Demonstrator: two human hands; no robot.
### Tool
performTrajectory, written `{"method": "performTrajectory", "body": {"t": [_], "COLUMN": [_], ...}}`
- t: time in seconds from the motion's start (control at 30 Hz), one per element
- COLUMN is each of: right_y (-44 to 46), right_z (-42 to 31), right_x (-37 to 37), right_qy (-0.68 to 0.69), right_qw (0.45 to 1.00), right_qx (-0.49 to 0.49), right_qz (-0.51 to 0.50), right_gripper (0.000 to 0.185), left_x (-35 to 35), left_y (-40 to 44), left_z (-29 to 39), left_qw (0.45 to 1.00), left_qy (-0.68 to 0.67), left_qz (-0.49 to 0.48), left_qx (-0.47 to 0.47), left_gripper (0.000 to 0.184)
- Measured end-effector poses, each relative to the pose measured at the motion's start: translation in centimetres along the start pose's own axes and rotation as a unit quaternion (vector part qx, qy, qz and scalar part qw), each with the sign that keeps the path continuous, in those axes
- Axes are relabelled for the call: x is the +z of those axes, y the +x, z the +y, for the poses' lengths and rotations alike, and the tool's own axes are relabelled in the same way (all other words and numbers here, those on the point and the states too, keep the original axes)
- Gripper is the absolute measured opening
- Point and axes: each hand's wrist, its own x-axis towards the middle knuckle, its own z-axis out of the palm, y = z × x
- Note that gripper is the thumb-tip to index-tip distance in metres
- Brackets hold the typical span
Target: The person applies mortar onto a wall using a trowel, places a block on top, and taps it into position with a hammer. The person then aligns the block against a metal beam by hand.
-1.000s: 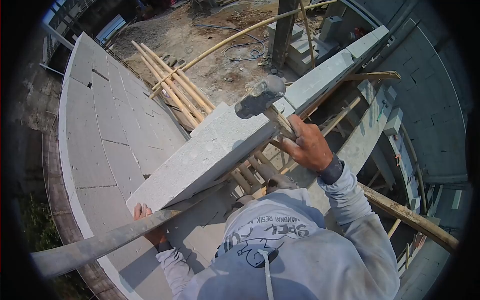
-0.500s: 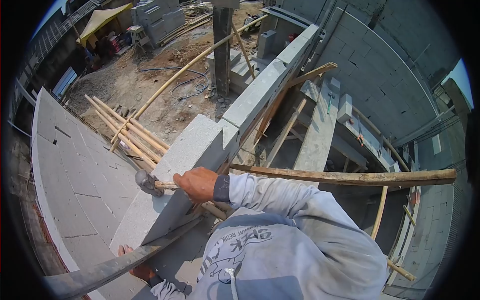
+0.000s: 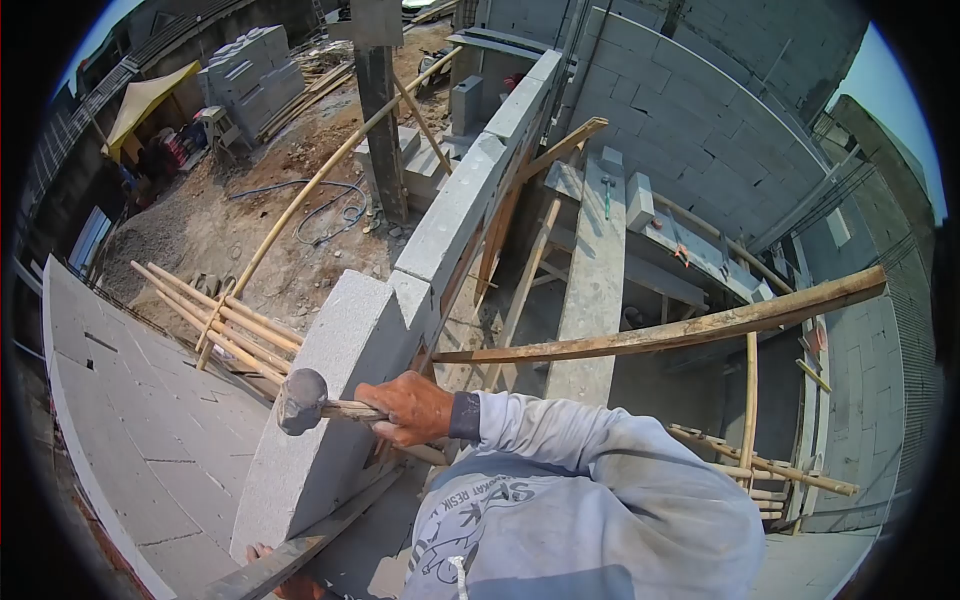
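My right hand [image 3: 410,408] is closed round the wooden handle of a hammer [image 3: 302,400]. The hammer's thick grey head hangs above a long pale concrete block [image 3: 335,345], apparently clear of its surface. That block lies at the end of a row of similar blocks [image 3: 455,210] along the wall top. At the block's lower end, the fingers of my left hand [image 3: 268,556] curl against its edge. A grey straight bar or plank [image 3: 310,540] crosses in front and hides much of that hand.
A wooden beam [image 3: 660,335] sticks out to the right of my arm. Beyond it runs a scaffold plank [image 3: 590,300] with a hammer-like tool on it. Bamboo poles [image 3: 225,325] lie left of the block, beside a grey block wall [image 3: 140,440].
The hammer has lifted off the block toward me, its head looking larger now. My left hand stays at the block's lower end. The whole view has shifted, with the scene sliding down and left.
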Motion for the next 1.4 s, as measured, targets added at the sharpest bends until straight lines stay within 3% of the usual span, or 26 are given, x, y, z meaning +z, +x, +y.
{"method": "performTrajectory", "body": {"t": [0.13, 0.27, 0.3, 0.33, 0.37, 0.4, 0.43, 0.47, 0.53, 0.63, 0.7, 0.83, 0.87, 0.9, 0.93, 1.0, 1.03, 1.07, 1.1, 1.13, 1.17, 1.2, 1.23, 1.27, 1.37, 1.4], "right_y": [-3.0, -8.1, -8.8, -9.0, -10.6, -10.7, -11.4, -12.0, -13.5, -15.9, -16.7, -15.4, -14.7, -15.7, -17.1, -20.8, -23.2, -25.9, -27.3, -29.8, -30.8, -32.2, -33.4, -34.7, -37.4, -37.0], "right_z": [1.3, 4.1, 3.9, 3.2, 5.3, 5.0, 5.9, 6.9, 10.4, 14.7, 15.7, 11.5, 9.4, 9.7, 10.6, 13.9, 16.4, 18.1, 18.6, 18.2, 18.1, 18.1, 18.1, 18.1, 17.1, 15.6], "right_x": [-0.5, 0.9, 0.7, 0.6, 1.3, 1.6, 1.5, 1.7, 1.7, 1.5, 1.3, 0.2, -0.3, -0.8, -0.8, -0.2, 0.1, 0.0, -0.1, -0.8, -1.3, -1.8, -2.3, -2.9, -4.3, -5.6], "right_qy": [-0.012, -0.004, 0.019, 0.001, 0.005, 0.024, 0.035, 0.079, 0.008, 0.032, 0.033, -0.048, -0.065, -0.053, -0.040, -0.051, -0.075, -0.098, -0.116, -0.163, -0.158, -0.167, -0.175, -0.171, -0.132, -0.106], "right_qw": [0.998, 0.987, 0.974, 0.978, 0.971, 0.973, 0.950, 0.937, 0.975, 0.941, 0.917, 0.869, 0.853, 0.857, 0.861, 0.860, 0.851, 0.841, 0.812, 0.817, 0.817, 0.805, 0.794, 0.782, 0.736, 0.713], "right_qx": [0.064, 0.162, 0.220, 0.203, 0.230, 0.230, 0.307, 0.338, 0.215, 0.326, 0.383, 0.463, 0.480, 0.477, 0.474, 0.475, 0.482, 0.495, 0.529, 0.515, 0.509, 0.525, 0.538, 0.566, 0.648, 0.681], "right_qz": [0.020, -0.013, -0.055, -0.043, -0.058, -0.016, -0.051, -0.039, -0.046, -0.084, -0.106, -0.171, -0.192, -0.187, -0.178, -0.182, -0.193, -0.198, -0.217, -0.201, -0.220, -0.219, -0.221, -0.198, -0.145, -0.128], "right_gripper": [0.024, 0.025, 0.029, 0.031, 0.031, 0.023, 0.018, 0.015, 0.011, 0.013, 0.015, 0.020, 0.020, 0.020, 0.021, 0.026, 0.030, 0.035, 0.037, 0.041, 0.041, 0.041, 0.041, 0.041, 0.042, 0.042], "left_x": [-1.6, -1.1, -1.5, -1.4, -1.0, -0.8, -1.7, -1.3, 0.4, 0.5, 0.7, -0.5, 0.2, 0.4, 0.3, -1.6, -2.2, -2.0, -2.9, 0.6, -0.2, -0.7, -0.6, 0.4, -0.7, -0.7], "left_y": [1.1, 0.6, 1.4, 2.0, 1.7, 2.2, 2.2, 2.2, 1.4, 1.1, -0.4, 0.6, 0.1, 0.3, 0.6, 2.5, 2.9, 2.3, 2.8, -0.9, -0.6, -1.4, -3.5, -6.0, -3.7, -3.8], "left_z": [1.2, 2.8, 3.4, 4.7, 4.6, 5.4, 5.4, 5.8, 5.7, 5.2, 4.0, 4.5, 4.5, 4.8, 5.2, 6.0, 5.9, 4.8, 4.6, 3.0, 3.2, 3.0, 1.7, 1.0, 7.9, 9.7], "left_qw": [0.999, 0.996, 0.990, 0.976, 0.970, 0.920, 0.959, 0.875, 0.704, 0.798, 0.938, 0.959, 0.898, 0.774, 0.691, 0.812, 0.938, 0.960, 0.996, 0.918, 0.954, 0.871, 0.868, 0.915, 0.933, 0.897], "left_qy": [0.039, -0.032, -0.071, -0.074, -0.141, -0.165, -0.096, -0.285, -0.510, -0.410, -0.116, -0.014, -0.247, -0.450, -0.549, -0.392, -0.105, -0.082, 0.009, -0.241, -0.098, -0.180, -0.079, -0.052, 0.055, 0.002], "left_qz": [-0.029, 0.012, 0.017, 0.035, 0.076, 0.064, -0.002, 0.100, 0.226, 0.183, 0.065, -0.005, 0.062, 0.167, 0.200, 0.124, 0.016, -0.008, -0.020, 0.060, 0.030, 0.017, -0.041, 0.034, 0.109, 0.071], "left_qx": [0.007, -0.084, -0.120, -0.200, -0.183, -0.350, -0.267, -0.378, -0.440, -0.401, -0.321, -0.282, -0.359, -0.412, -0.425, -0.414, -0.329, -0.266, -0.081, -0.309, -0.283, -0.457, -0.488, -0.399, -0.339, -0.437], "left_gripper": [0.025, 0.018, 0.016, 0.016, 0.018, 0.019, 0.027, 0.023, 0.020, 0.020, 0.021, 0.024, 0.022, 0.020, 0.020, 0.020, 0.020, 0.022, 0.026, 0.028, 0.029, 0.031, 0.033, 0.038, 0.041, 0.042]}}
